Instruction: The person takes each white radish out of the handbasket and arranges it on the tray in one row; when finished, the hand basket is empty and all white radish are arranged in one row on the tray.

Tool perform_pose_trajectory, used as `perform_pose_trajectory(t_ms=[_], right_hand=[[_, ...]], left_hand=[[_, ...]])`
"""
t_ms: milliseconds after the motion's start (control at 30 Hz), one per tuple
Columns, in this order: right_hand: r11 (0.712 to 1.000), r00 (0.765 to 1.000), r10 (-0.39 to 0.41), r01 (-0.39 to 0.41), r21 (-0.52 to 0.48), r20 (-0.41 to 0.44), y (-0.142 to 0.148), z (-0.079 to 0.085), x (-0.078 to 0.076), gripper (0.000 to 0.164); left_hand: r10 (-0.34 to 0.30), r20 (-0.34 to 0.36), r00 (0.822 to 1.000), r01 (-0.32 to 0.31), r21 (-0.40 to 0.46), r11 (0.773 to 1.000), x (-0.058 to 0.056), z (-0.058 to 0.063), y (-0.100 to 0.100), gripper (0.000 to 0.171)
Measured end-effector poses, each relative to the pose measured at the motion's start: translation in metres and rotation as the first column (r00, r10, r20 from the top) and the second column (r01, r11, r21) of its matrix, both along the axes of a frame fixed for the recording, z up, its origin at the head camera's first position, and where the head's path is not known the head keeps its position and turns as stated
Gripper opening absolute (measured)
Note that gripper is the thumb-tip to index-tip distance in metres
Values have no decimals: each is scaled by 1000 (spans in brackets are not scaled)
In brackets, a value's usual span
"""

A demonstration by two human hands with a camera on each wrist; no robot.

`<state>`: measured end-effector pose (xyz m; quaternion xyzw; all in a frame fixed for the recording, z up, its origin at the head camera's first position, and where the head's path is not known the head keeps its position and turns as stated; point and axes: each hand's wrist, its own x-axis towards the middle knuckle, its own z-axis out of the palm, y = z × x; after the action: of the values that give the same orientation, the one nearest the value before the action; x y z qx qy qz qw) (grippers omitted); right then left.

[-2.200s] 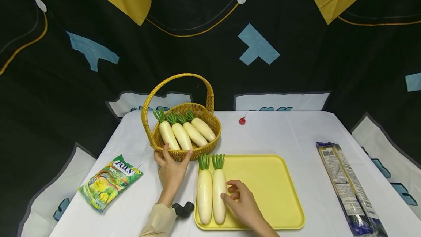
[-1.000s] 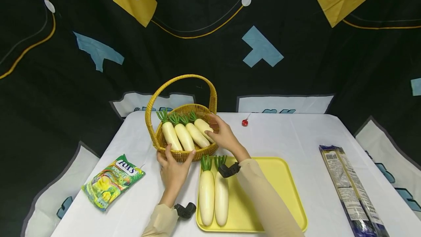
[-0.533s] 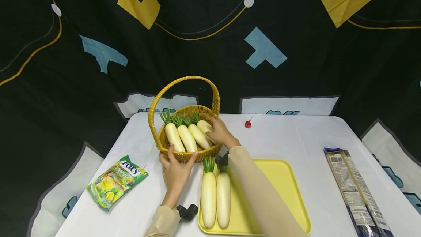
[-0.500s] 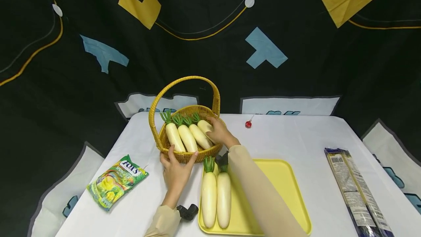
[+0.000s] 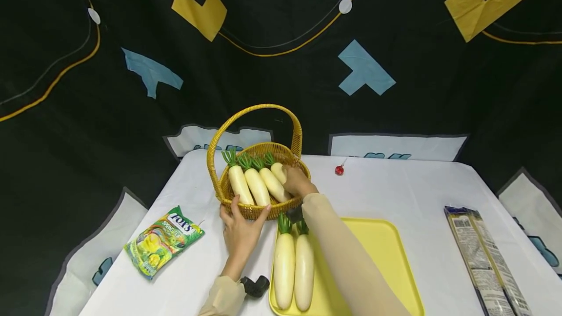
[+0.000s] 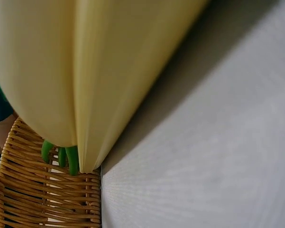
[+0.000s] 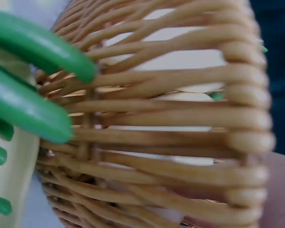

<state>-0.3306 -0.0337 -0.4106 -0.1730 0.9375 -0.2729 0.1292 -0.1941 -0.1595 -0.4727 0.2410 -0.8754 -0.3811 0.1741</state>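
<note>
In the head view a wicker basket (image 5: 254, 212) with a tall handle holds several white radishes (image 5: 256, 187) with green tops. My left hand (image 5: 243, 230) rests on its front, fingers spread and fingertips right at the rim. Inside the basket's right side, my right hand (image 5: 298, 182) grips the rightmost radish (image 5: 278, 171), its fingers partly hidden. Two more radishes (image 5: 284, 269) lie side by side on a yellow tray (image 5: 377, 247). In the right wrist view, the basket's wall (image 7: 166, 114) covers most of the right hand (image 7: 280, 185).
A green candy bag (image 5: 164, 242) lies at the left of the white table (image 5: 395, 184). On the right is a long dark-blue and clear package (image 5: 485, 260). A red lollipop (image 5: 339, 169) lies near the back edge. The right sleeve (image 5: 347, 257) crosses above the tray.
My right hand has gone from the tray's radishes up into the basket, and its fingers have closed round the rightmost radish. My left hand has stayed at the basket's front. The head view has shifted slightly.
</note>
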Motion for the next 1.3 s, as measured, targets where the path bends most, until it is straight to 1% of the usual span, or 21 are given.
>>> perform_pose_trajectory(t_ms=[133,300,500,633,733,800,867,1033,1100,1200,1300], right_hand=[[1000,1000,4,-4,19,-24,1,-4,0,62],[1000,1000,-14,14,-23,-3,4,-3,0,57],[991,998,5,2,-134,56,11,-1,-7,54],[977,993,0,26,-212,120,15,2,-8,54],[950,984,0,56,-308,179,18,4,-10,54],[924,976,16,68,-375,216,20,5,-12,54],[906,971,43,61,-418,237,21,4,-14,54],[894,958,72,61,-444,277,25,2,-16,51],[884,949,88,65,-463,302,27,2,-15,50],[850,927,147,61,-524,346,30,3,-13,49],[802,898,213,64,-594,385,34,4,-12,50]], left_hand=[[-2,3,1000,2,1,1000,0,0,1,103],[1,1,1000,-1,-6,1000,1,-1,1,102],[2,7,1000,-2,-23,1000,0,-2,3,99],[-1,8,1000,1,-30,1000,-1,-1,4,99],[-2,4,1000,2,-28,1000,-2,0,3,99],[2,-6,1000,-2,-26,1000,-2,1,2,99],[9,-13,1000,-9,-28,1000,-3,1,2,98],[6,-10,1000,-6,-30,1000,-3,-1,1,98],[5,-9,1000,-5,-26,1000,-3,-2,1,99],[10,-10,1000,-10,-25,1000,-2,-3,-1,100],[13,-13,1000,-13,-27,1000,-2,-3,-2,100]])
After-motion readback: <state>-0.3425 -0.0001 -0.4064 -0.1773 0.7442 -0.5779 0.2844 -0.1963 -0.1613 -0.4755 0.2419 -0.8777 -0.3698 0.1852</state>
